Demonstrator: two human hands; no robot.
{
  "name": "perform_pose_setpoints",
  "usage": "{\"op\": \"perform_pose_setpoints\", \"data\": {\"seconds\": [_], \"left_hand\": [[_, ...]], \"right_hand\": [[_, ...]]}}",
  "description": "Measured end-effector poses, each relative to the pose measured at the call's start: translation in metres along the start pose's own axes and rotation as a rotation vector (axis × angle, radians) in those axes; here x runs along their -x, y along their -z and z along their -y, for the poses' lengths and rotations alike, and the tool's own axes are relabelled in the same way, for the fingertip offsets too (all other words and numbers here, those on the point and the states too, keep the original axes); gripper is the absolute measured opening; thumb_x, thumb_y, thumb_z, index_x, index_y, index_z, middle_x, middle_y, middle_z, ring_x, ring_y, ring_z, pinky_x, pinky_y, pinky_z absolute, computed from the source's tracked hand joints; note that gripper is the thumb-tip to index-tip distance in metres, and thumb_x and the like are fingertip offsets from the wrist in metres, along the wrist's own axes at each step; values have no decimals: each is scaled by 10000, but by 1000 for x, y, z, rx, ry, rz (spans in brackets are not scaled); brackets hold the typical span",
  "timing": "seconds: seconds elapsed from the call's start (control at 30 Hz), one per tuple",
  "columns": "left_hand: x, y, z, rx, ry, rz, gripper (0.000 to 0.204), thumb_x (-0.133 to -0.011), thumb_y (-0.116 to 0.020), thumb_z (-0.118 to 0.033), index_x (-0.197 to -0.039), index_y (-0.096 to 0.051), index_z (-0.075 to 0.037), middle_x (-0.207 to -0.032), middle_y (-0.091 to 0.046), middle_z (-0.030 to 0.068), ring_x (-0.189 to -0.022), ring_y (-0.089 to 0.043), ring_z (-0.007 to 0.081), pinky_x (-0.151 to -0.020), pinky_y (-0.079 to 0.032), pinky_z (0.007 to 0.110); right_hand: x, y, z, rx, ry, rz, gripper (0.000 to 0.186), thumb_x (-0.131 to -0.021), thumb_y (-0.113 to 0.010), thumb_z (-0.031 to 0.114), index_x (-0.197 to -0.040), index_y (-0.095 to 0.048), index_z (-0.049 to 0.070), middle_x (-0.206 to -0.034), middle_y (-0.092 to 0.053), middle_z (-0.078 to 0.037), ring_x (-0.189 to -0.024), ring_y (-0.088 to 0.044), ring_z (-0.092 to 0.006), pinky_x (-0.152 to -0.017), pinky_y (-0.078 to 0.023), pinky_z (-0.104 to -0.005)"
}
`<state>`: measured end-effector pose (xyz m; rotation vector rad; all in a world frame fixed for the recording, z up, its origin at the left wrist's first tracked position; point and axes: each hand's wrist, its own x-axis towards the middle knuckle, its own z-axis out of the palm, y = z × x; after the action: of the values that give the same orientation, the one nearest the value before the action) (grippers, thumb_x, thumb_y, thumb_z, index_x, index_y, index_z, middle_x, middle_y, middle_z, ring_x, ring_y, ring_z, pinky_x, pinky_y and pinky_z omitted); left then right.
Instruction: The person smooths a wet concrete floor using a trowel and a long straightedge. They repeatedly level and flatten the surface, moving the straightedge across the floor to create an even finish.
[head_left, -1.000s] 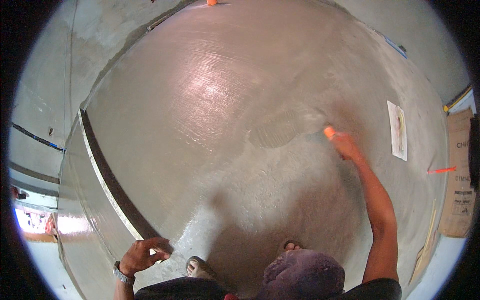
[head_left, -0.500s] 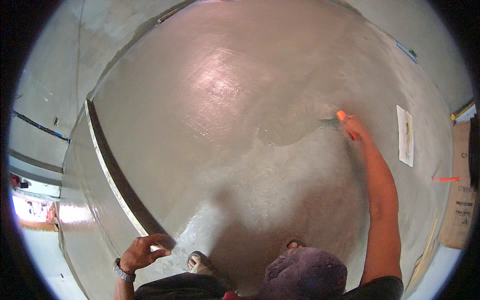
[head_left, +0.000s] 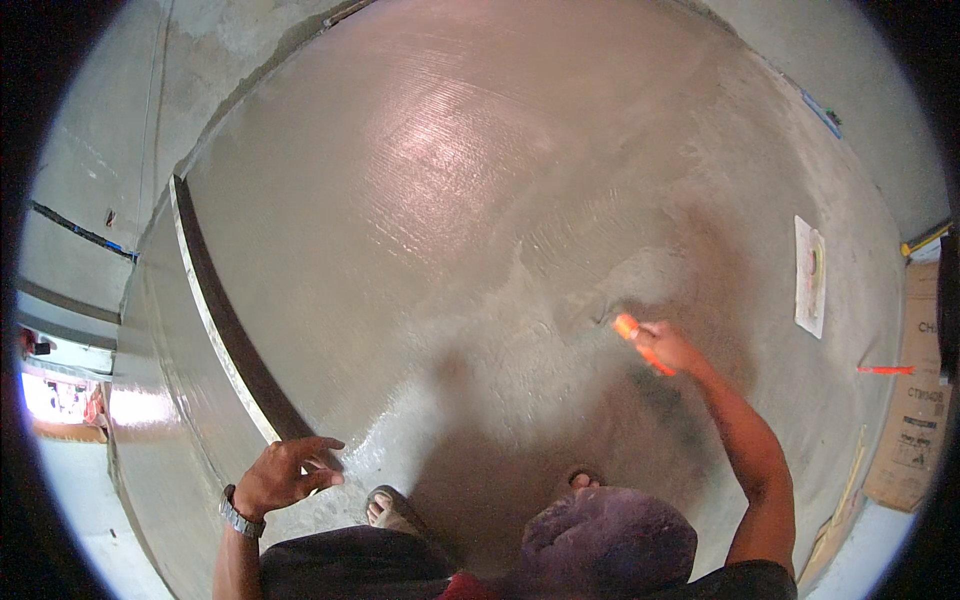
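Observation:
My right hand (head_left: pixel 668 346) is closed around the orange handle of a trowel (head_left: pixel 627 326). The trowel is low over the wet grey cement floor (head_left: pixel 480 260); its blade is blurred and hard to make out. At the lower left, my left hand (head_left: pixel 285 474) has its thumb and fingers apart and curved, with no tool between them. It overlaps the near end of a long straightedge bar (head_left: pixel 222 345), pale on one side and dark on the other. Whether the fingers touch the bar cannot be made out.
A white float (head_left: pixel 810 278) lies on the floor at the right. Beyond it are an orange strip (head_left: pixel 885 370) and a cardboard box (head_left: pixel 908 400). A blue tool (head_left: pixel 822 113) rests by the far right wall. My sandalled foot (head_left: pixel 385 508) stands near the bar.
My right hand has drawn the trowel toward me and to the left, with the elbow now bent. My left hand stays by the bar's end, and the view has shifted slightly.

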<state>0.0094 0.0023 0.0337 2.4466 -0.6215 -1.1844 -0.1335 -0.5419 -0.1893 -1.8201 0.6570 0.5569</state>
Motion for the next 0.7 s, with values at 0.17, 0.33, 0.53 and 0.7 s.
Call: {"op": "perform_pose_setpoints", "data": {"seconds": [0.17,0.33,0.53,0.7], "left_hand": [[0,0,1,-11,-44,0,468,-851,-761,-337,-1207,-638,-58,-951,-748,100,-874,-733,237,-741,-582,361],[15,0,0,-14,-8,-35,493,-838,-763,-367,-1206,-642,-61,-959,-747,102,-897,-730,229,-775,-573,360],[22,-3,6,-29,-49,-77,488,-833,-762,-374,-1185,-655,-53,-971,-746,103,-900,-729,223,-790,-571,360],[24,-5,20,-1,-58,-73,494,-829,-765,-378,-1187,-655,-56,-971,-744,105,-894,-727,225,-787,-569,360]], "right_hand": [[25,-63,-12,410,417,-74,454,-979,-536,430,-1038,-652,-5,-734,-623,-82,-631,-610,-166,-612,-488,-394],[19,-61,21,179,165,60,447,-996,-507,434,-1173,-629,42,-738,-602,-62,-598,-589,-148,-561,-489,-368],[-46,17,20,-84,49,-209,351,-1013,-488,413,-1039,-595,80,-689,-547,22,-534,-534,-104,-464,-480,-320],[-39,-45,17,70,31,-30,386,-998,-517,433,-1073,-611,66,-668,-533,17,-523,-529,-103,-451,-471,-315]]}}
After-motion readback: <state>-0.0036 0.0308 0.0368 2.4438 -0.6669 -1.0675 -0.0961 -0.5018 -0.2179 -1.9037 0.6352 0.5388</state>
